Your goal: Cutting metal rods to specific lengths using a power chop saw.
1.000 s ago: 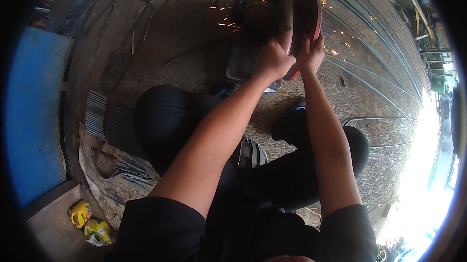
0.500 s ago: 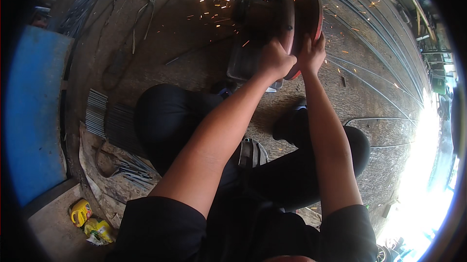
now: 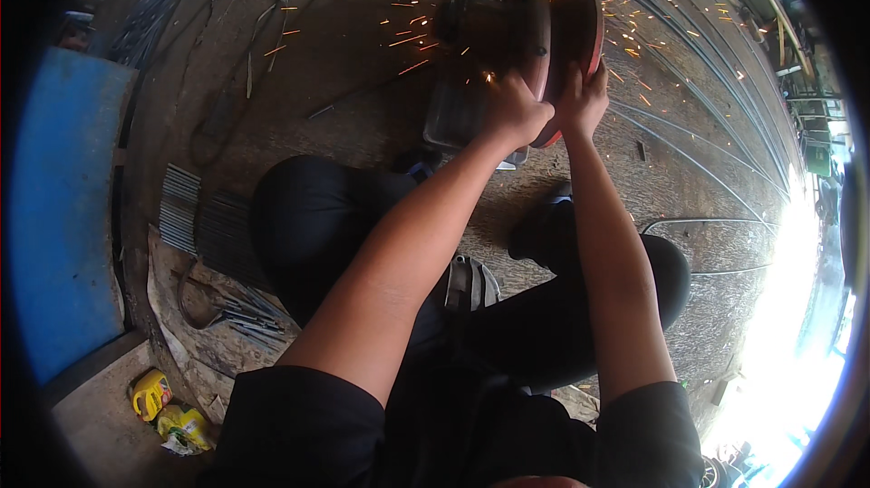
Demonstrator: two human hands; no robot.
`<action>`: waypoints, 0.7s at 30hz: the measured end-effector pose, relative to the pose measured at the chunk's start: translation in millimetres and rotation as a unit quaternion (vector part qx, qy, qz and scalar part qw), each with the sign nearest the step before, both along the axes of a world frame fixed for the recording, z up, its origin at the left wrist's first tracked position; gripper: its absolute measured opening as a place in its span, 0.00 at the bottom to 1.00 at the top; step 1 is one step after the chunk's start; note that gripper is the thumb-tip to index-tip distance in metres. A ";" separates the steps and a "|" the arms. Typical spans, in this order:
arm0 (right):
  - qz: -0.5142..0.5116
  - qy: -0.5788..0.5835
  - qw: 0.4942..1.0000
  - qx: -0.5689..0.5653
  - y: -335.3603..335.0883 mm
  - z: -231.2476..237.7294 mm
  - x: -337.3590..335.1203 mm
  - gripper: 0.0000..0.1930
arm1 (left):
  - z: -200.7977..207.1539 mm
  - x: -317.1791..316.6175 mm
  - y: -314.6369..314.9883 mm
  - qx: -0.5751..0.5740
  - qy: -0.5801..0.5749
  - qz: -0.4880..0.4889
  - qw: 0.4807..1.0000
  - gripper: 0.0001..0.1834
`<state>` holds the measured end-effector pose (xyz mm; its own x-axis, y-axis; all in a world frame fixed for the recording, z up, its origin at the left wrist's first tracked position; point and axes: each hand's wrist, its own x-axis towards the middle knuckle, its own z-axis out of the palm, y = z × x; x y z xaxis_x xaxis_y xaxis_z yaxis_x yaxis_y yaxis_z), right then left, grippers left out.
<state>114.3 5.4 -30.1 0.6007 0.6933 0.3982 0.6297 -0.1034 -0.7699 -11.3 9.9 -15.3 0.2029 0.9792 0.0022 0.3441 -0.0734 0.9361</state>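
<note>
A cut-off saw [image 3: 507, 30] with a dark motor and a red blade guard [image 3: 580, 26] stands on the dirt floor in front of me. My left hand [image 3: 512, 112] grips its handle just below the motor. My right hand [image 3: 584, 98] is closed on the lower edge of the red guard. Orange sparks [image 3: 426, 26] fly out to the left and above the saw. I sit on the floor with my knees in dark trousers [image 3: 317, 216] spread on either side.
Long thin steel rods [image 3: 707, 153] lie across the floor to the right. Bundles of short cut rods [image 3: 195, 221] lie at my left, next to a blue panel [image 3: 59, 216]. A cable [image 3: 258, 44] snakes over the floor. Yellow bottles [image 3: 168, 411] stand at the lower left.
Both hands stay on the saw. The spray of sparks keeps shifting, now spreading more to the left.
</note>
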 end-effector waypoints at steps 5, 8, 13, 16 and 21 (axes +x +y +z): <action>-0.009 0.001 1.000 -0.006 0.6 -1.6 0.5 0.27 | 1.2 0.1 -0.4 -0.021 0.011 0.000 1.000 0.23; -0.011 -0.002 1.000 -0.005 1.7 -3.6 1.5 0.27 | 3.7 -0.6 -1.8 -0.013 0.025 0.008 1.000 0.23; -0.009 0.002 1.000 -0.008 0.9 -4.1 2.2 0.28 | 5.2 -1.8 -1.7 -0.019 0.038 -0.001 0.999 0.23; -0.005 0.016 1.000 -0.021 0.1 -3.3 2.3 0.28 | 5.2 -1.4 -1.8 -0.004 0.037 0.003 0.999 0.23; -0.012 0.013 1.000 -0.014 1.2 -2.9 1.1 0.27 | 7.7 -2.1 -3.3 0.016 0.022 0.010 1.000 0.23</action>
<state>115.4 6.6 -33.0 0.6279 0.6886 0.3627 0.6060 -0.1401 -0.7831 -13.4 6.6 -7.7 0.1834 0.9827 0.0253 0.3858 -0.0957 0.9176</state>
